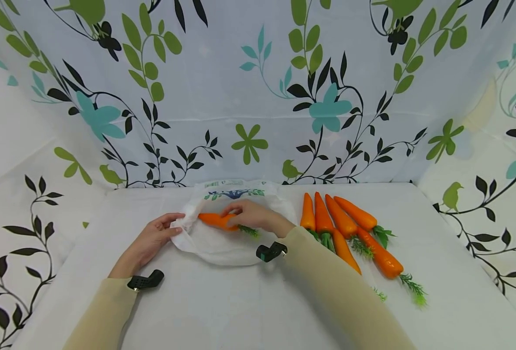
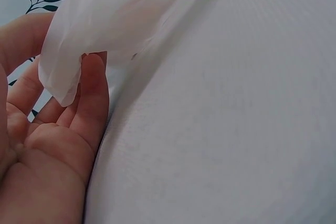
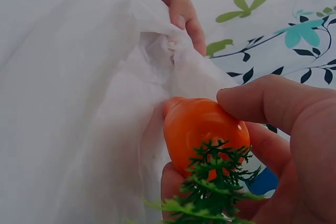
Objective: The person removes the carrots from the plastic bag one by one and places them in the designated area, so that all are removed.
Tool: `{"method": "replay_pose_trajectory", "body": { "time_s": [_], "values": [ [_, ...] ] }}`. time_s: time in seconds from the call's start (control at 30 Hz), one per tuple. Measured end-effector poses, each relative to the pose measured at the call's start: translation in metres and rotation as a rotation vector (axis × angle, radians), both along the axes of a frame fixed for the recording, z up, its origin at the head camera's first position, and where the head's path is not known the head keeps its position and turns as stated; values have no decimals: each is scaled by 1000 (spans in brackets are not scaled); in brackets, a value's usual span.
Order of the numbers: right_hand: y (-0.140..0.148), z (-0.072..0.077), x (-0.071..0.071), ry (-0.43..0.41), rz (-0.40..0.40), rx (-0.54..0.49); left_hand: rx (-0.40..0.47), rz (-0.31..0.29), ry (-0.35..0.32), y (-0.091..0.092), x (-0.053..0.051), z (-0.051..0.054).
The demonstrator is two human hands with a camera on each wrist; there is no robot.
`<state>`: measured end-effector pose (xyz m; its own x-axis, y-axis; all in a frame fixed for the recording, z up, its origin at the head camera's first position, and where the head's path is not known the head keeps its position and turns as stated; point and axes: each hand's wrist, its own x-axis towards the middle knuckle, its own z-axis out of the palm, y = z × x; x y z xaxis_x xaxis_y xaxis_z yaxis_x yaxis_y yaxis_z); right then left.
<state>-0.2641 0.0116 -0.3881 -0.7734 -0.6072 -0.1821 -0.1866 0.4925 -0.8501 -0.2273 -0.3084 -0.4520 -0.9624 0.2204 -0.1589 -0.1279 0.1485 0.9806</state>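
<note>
My right hand (image 1: 258,217) grips an orange carrot (image 1: 216,221) by its thick end, fingers and thumb around it. Feathery green leaves (image 3: 210,182) stick out from that end in the right wrist view. The carrot's tip points left, at the gathered mouth of a white plastic bag (image 1: 223,250). At the bag's left edge my left hand (image 1: 155,238) pinches the thin plastic, which the left wrist view shows between thumb and fingers (image 2: 94,85). Whether the carrot's tip is inside the bag's opening, I cannot tell. The bag lies fairly flat, with a blue and green print near its top.
Several more carrots (image 1: 341,218) with green tops lie in a loose fan on the table right of the bag, partly behind my right forearm. A white cloth covers the table (image 1: 205,311). Behind it hangs a leaf-patterned curtain (image 1: 223,97).
</note>
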Motion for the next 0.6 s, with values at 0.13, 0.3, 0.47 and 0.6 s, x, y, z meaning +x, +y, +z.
{"method": "replay_pose_trajectory", "body": {
  "time_s": [0.13,0.3,0.47,0.6],
  "values": [
    [8,6,2,-6,11,15,-10,2,-3,0,-1,0],
    [19,13,5,12,23,37,-14,1,-7,-1,-1,1],
    [34,21,12,39,33,31,-1,-1,-6,-1,-1,0],
    [48,25,17,39,31,24,3,-2,-4,-1,-2,-2]
  ]
}}
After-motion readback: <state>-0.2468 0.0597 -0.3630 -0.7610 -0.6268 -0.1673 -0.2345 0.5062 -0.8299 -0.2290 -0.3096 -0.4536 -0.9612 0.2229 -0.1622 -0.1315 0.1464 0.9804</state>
